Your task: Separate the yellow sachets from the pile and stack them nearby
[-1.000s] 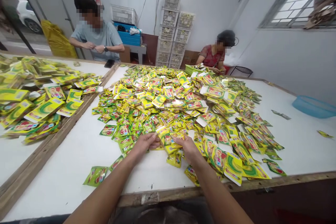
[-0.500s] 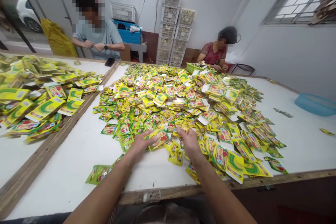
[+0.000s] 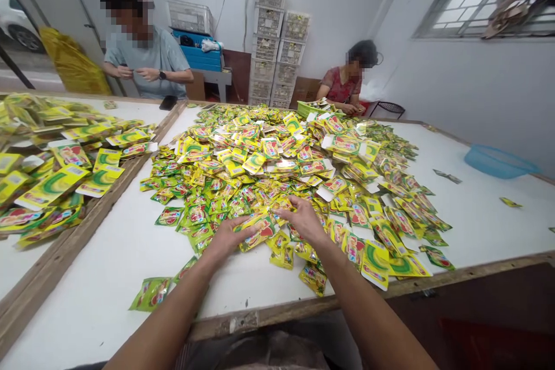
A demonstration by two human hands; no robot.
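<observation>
A big heap of yellow-green sachets (image 3: 277,167) covers the white table (image 3: 117,254) in front of me. My left hand (image 3: 225,239) pinches a yellow card with sachets (image 3: 256,230) at the heap's near edge. My right hand (image 3: 303,218) rests palm down on the sachets just right of it, fingers bent over the pile; whether it grips one is hidden. Loose sachets (image 3: 281,254) lie under and between both hands.
A stray sachet (image 3: 150,293) lies near the front left. Another table with yellow cards (image 3: 52,179) stands at left. Two people sit at the far side. A blue basin (image 3: 496,161) is at right, a green basket (image 3: 310,108) and stacked crates (image 3: 277,40) behind.
Both hands moved forward a little into the heap. The left hand now holds a yellow card; the small bundle held between both hands a second ago is gone.
</observation>
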